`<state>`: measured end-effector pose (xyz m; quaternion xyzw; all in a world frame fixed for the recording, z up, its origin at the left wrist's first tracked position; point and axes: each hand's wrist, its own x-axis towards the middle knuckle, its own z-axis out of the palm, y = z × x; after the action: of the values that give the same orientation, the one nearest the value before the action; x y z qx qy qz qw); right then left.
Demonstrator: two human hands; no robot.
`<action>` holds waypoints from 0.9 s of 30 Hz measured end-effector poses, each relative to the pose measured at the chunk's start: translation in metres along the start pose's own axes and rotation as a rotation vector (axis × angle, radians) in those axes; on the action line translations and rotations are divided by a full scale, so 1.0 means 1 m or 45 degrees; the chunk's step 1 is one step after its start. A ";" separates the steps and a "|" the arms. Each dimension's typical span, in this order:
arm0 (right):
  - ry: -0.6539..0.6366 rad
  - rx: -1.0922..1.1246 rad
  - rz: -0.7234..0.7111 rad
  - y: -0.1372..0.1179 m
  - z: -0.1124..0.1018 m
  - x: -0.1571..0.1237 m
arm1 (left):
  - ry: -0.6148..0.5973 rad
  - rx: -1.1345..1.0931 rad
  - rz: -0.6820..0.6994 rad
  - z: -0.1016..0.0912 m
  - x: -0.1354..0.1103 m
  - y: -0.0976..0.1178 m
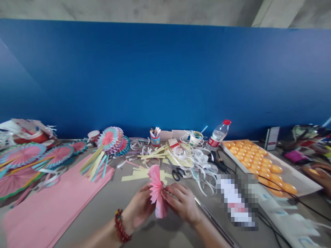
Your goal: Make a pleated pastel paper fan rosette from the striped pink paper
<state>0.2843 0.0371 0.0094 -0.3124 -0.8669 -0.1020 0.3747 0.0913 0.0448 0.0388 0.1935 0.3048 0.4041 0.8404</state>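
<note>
Between my two hands, above the front of the table, is a pink pleated paper fan, partly spread, its folds standing upright. My left hand, with a red beaded bracelet at the wrist, grips the fan's left side. The fingers of my right hand pinch its right side near the middle. Some fingertips are hidden behind the paper. Just beyond the fan lie pale yellow paper strips and a pair of black-handled scissors.
Pink paper sheets and finished paper rosettes lie to the left. White curled strips, a red-capped bottle, and a tray of orange balls are on the right. Black cables cross there. Another person's hand shows far right.
</note>
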 end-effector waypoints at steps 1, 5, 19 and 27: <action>0.004 0.057 0.020 -0.001 0.000 0.001 | -0.011 0.004 0.002 -0.001 0.001 0.000; 0.123 0.389 0.242 -0.008 -0.004 0.009 | -0.079 0.000 -0.039 -0.004 0.004 0.002; 0.056 0.940 0.883 -0.023 -0.007 0.033 | 0.090 0.292 0.174 0.006 -0.005 0.009; 0.104 0.976 0.957 -0.027 -0.002 0.036 | 0.104 0.303 0.183 -0.001 -0.002 0.010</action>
<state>0.2497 0.0319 0.0382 -0.4378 -0.6552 0.3508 0.5060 0.0845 0.0491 0.0446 0.2965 0.3699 0.4317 0.7674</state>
